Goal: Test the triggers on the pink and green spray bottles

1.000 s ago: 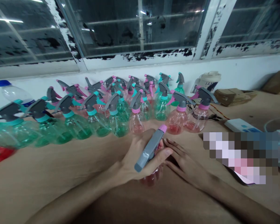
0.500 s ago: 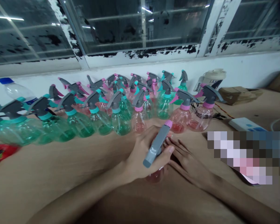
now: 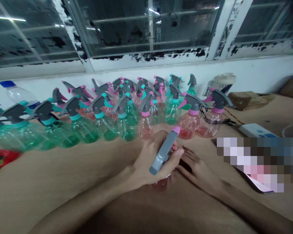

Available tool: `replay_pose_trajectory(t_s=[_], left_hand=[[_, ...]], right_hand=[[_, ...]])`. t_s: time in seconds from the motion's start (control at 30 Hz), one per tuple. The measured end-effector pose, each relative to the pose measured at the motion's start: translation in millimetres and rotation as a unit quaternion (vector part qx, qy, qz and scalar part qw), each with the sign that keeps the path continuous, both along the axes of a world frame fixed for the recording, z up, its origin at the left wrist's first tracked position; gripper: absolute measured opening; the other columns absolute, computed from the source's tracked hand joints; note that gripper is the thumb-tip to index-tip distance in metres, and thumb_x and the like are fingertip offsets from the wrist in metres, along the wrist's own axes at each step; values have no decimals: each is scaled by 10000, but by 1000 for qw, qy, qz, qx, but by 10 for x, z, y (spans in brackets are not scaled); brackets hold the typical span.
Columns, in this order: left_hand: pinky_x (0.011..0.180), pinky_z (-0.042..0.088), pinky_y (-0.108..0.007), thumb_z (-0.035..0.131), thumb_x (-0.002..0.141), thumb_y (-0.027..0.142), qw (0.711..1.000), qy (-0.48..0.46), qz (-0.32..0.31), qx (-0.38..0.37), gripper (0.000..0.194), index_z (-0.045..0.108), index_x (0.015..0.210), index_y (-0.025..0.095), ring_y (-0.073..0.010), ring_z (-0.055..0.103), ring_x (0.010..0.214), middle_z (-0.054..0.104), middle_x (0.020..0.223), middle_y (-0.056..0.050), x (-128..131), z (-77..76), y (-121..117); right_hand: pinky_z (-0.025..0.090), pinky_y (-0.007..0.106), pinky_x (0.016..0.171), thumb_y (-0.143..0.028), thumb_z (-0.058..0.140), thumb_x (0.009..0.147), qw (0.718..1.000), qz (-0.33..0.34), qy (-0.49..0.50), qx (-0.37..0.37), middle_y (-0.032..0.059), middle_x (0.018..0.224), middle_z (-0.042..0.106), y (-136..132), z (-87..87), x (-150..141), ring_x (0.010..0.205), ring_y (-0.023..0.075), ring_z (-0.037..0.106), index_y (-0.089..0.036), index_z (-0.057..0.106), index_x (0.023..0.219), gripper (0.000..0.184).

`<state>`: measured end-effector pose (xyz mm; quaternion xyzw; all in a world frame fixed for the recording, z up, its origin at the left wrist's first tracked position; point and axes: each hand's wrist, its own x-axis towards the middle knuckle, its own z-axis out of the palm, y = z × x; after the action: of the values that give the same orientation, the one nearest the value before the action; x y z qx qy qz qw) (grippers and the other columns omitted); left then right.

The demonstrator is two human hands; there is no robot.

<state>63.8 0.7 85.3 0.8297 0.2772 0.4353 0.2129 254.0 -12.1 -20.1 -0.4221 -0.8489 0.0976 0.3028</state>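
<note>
My left hand (image 3: 146,162) is wrapped round the neck of a pink spray bottle (image 3: 162,183) that stands on the brown table (image 3: 51,175). Its grey trigger head (image 3: 164,151) with a pink nozzle tip sticks out above my fingers. My right hand (image 3: 197,169) lies against the bottle's right side, fingers stretched toward it and curled a little at the tips. Behind my hands stands a crowd of several green spray bottles (image 3: 81,128) and pink spray bottles (image 3: 191,122), all with grey triggers.
A clear water bottle (image 3: 18,94) with a blue cap stands at the far left. A white lidded cup (image 3: 222,83), a cardboard piece (image 3: 249,97) and a white device (image 3: 256,130) sit at the right. A red packet (image 3: 0,157) lies at the left edge.
My hands and the bottle have stayed nearly in place; the view shifted slightly. My right fingers have curled in a little closer to the bottle.
</note>
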Motion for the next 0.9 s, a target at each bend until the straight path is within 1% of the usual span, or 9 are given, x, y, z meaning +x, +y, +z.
replay_pose_trajectory(t_s=[0.1, 0.17, 0.27, 0.37, 0.47, 0.53, 0.73, 0.83, 0.9], left_hand=[[577, 477, -288, 497, 838, 232, 1000, 14, 0, 15, 167, 493, 677, 190, -146, 570, 617, 538, 631, -2, -7, -9, 9], [587, 481, -299, 483, 843, 229, 999, 24, -2, 20, 180, 485, 667, 195, -151, 570, 624, 545, 636, -7, -12, -3, -2], [687, 509, -332, 491, 840, 213, 1000, 18, 7, 17, 70, 550, 815, 184, -173, 612, 748, 608, 782, -45, -16, 7, -38], [796, 505, -369, 507, 838, 211, 1000, 6, 19, 15, 145, 560, 970, 179, -200, 617, 889, 623, 912, -73, -16, -3, -71], [801, 503, -376, 511, 840, 223, 1000, 3, 21, 17, 167, 558, 993, 175, -206, 616, 894, 625, 916, -75, -13, -26, -83], [798, 501, -374, 515, 837, 224, 999, 1, 27, 22, 179, 557, 1003, 170, -207, 615, 891, 629, 918, -77, -10, -41, -83], [847, 488, -370, 515, 833, 212, 999, -4, 40, 20, 227, 559, 1043, 138, -213, 605, 951, 632, 961, -96, 5, -78, -102], [849, 485, -381, 514, 833, 219, 999, -3, 49, 18, 221, 558, 1037, 146, -213, 605, 942, 633, 965, -96, 9, -75, -105], [818, 492, -382, 514, 821, 216, 999, 2, 44, 18, 208, 550, 1018, 161, -210, 607, 909, 631, 951, -90, 6, -58, -83]], right_hand=[[390, 523, 1025, -245, 463, 899, 1000, 5, 14, -2, 121, 1225, 612, -17, 20, -22, 1179, 247, 530, -172, 503, 1256, 367], [398, 522, 1020, -230, 455, 899, 1000, 3, 17, -1, 120, 1214, 619, -23, 20, -29, 1170, 247, 538, -170, 513, 1232, 344], [405, 513, 1015, -229, 453, 898, 1000, -7, 23, 2, 131, 1221, 611, -25, 13, -25, 1187, 255, 524, -165, 527, 1194, 312], [438, 493, 984, -243, 454, 897, 999, -19, 40, -11, 136, 1182, 630, -26, 16, -11, 1153, 254, 552, -167, 538, 1156, 283], [504, 443, 907, -266, 456, 895, 996, -33, 68, -42, 122, 1119, 659, -30, 31, 3, 1045, 234, 619, -175, 543, 1124, 261], [520, 420, 876, -278, 459, 894, 994, -37, 80, -59, 110, 1113, 665, -31, 41, 8, 1003, 225, 638, -186, 543, 1118, 256], [498, 424, 894, -299, 459, 891, 991, -52, 88, -87, 91, 1168, 646, -33, 40, 16, 1028, 225, 625, -211, 536, 1132, 267], [496, 419, 892, -309, 458, 890, 989, -60, 94, -101, 83, 1163, 649, -33, 34, 22, 1031, 222, 623, -215, 527, 1137, 273], [505, 411, 875, -309, 461, 887, 988, -65, 97, -103, 76, 1132, 661, -33, 32, 25, 1013, 219, 631, -218, 525, 1126, 264]])
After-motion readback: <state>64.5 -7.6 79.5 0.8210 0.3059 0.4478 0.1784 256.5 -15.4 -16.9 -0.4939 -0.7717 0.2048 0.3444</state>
